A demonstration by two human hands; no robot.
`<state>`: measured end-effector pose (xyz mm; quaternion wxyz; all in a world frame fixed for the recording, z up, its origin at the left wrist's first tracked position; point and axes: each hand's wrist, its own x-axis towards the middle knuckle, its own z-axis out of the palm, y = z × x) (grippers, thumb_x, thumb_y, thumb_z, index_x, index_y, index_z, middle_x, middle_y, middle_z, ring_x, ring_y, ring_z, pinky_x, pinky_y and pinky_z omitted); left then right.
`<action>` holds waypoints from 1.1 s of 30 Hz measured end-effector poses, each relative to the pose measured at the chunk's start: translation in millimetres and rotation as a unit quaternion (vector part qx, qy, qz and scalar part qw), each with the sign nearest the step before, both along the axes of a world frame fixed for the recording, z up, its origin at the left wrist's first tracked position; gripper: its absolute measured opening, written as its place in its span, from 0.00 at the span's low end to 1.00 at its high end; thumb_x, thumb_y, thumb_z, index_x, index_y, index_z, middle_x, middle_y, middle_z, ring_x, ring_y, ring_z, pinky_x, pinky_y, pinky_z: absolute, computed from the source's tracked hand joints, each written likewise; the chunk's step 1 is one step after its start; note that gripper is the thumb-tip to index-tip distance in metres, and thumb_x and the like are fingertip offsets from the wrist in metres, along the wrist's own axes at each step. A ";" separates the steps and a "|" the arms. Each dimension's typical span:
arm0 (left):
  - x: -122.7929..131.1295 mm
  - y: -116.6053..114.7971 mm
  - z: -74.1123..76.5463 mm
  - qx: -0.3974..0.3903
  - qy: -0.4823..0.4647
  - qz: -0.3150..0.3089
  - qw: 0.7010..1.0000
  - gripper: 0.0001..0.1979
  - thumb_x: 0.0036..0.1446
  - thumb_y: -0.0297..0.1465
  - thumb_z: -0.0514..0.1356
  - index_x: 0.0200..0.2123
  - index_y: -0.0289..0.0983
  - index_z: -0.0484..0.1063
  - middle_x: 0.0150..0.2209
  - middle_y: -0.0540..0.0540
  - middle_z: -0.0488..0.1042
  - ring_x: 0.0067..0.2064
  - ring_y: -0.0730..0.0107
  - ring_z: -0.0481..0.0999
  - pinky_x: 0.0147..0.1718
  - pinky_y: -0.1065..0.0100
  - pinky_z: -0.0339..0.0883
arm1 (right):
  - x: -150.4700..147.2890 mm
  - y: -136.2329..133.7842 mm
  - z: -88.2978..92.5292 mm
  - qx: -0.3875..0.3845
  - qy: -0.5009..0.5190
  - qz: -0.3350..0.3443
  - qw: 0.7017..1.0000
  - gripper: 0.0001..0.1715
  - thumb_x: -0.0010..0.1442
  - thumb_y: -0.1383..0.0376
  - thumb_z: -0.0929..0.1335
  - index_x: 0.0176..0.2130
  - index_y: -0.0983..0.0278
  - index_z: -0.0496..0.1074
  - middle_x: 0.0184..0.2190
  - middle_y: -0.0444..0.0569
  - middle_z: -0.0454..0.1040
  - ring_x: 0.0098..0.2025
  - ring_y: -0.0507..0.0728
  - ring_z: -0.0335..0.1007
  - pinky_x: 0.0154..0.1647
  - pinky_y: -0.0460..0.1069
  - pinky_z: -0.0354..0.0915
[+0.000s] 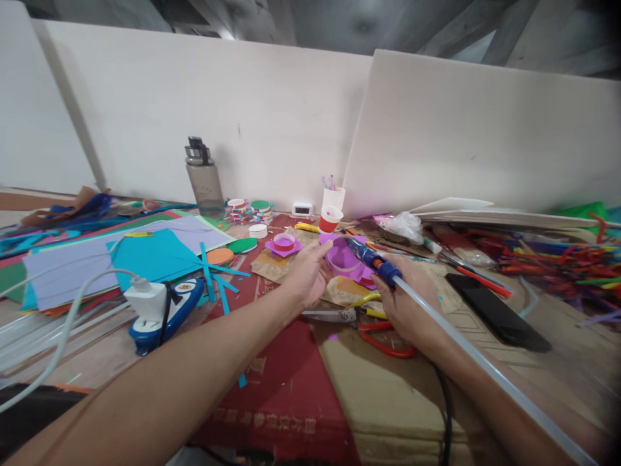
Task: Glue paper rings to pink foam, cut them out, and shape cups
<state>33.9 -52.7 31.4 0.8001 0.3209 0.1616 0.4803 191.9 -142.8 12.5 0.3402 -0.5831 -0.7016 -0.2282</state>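
My left hand [313,273] is closed on the left edge of a purple paper piece with a round ring on it [343,257]. In my right hand [405,294] is a blue hot glue gun [371,255], its nozzle close to the ring's right side. A long translucent glue stick [466,346] runs out of its back toward me. Below my hands lie red-handled scissors [385,346], partly hidden by my right hand. To the left, a similar purple piece with a red-and-white ring [284,243] rests on brown paper.
A blue power strip [187,304] with a white plug and coloured paper sheets [150,259] lie left. A water bottle [204,184] and red-and-white paper cup [330,220] stand at the back. A black phone [495,310] and colourful craft stems [557,259] lie right.
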 end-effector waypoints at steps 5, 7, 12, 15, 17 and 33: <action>-2.2 4.0 -1.9 -0.026 0.027 -0.006 0.999 0.07 0.51 0.22 0.59 0.34 0.32 0.73 0.30 0.46 0.78 0.27 0.74 0.76 0.29 0.72 0.71 | 1.5 1.1 0.0 -0.004 -0.008 0.006 1.000 0.13 0.62 0.62 0.62 0.47 0.61 0.65 0.39 0.53 0.71 0.40 0.61 0.66 0.38 0.55 0.64; -2.8 5.1 -2.2 -0.023 0.037 -0.020 0.999 0.09 0.50 0.22 0.58 0.37 0.32 0.74 0.31 0.45 0.78 0.28 0.73 0.76 0.30 0.70 0.72 | 2.5 2.5 -0.3 -0.004 -0.020 0.016 1.000 0.13 0.62 0.62 0.62 0.47 0.61 0.64 0.39 0.53 0.71 0.41 0.61 0.66 0.40 0.55 0.63; -2.9 6.7 -3.3 0.007 0.056 -0.034 0.998 0.07 0.53 0.26 0.60 0.36 0.31 0.75 0.32 0.45 0.79 0.29 0.71 0.76 0.30 0.69 0.72 | 2.9 3.5 1.6 -0.014 -0.036 0.047 0.998 0.11 0.60 0.66 0.62 0.44 0.62 0.64 0.40 0.53 0.71 0.41 0.61 0.64 0.42 0.57 0.63; -3.2 6.5 -2.4 0.020 0.053 -0.043 0.997 0.09 0.55 0.25 0.58 0.37 0.31 0.76 0.33 0.45 0.79 0.28 0.72 0.76 0.29 0.70 0.73 | -0.1 1.3 5.1 -0.031 -0.043 0.062 0.997 0.11 0.59 0.68 0.62 0.44 0.62 0.64 0.39 0.53 0.72 0.40 0.61 0.63 0.42 0.56 0.63; -3.3 6.1 -1.4 0.015 0.049 -0.042 0.998 0.09 0.56 0.24 0.57 0.38 0.31 0.76 0.34 0.44 0.79 0.29 0.73 0.76 0.28 0.71 0.72 | -2.5 -0.2 7.2 -0.037 -0.049 0.075 0.995 0.12 0.58 0.69 0.62 0.44 0.63 0.64 0.38 0.53 0.72 0.40 0.61 0.63 0.41 0.56 0.63; 0.4 1.7 -5.1 0.012 0.042 -0.021 0.999 0.09 0.54 0.26 0.59 0.39 0.32 0.76 0.34 0.45 0.78 0.30 0.73 0.76 0.30 0.70 0.73 | -0.6 1.8 4.2 0.002 -0.057 0.049 0.997 0.09 0.60 0.68 0.62 0.43 0.62 0.63 0.37 0.53 0.71 0.38 0.61 0.63 0.42 0.57 0.63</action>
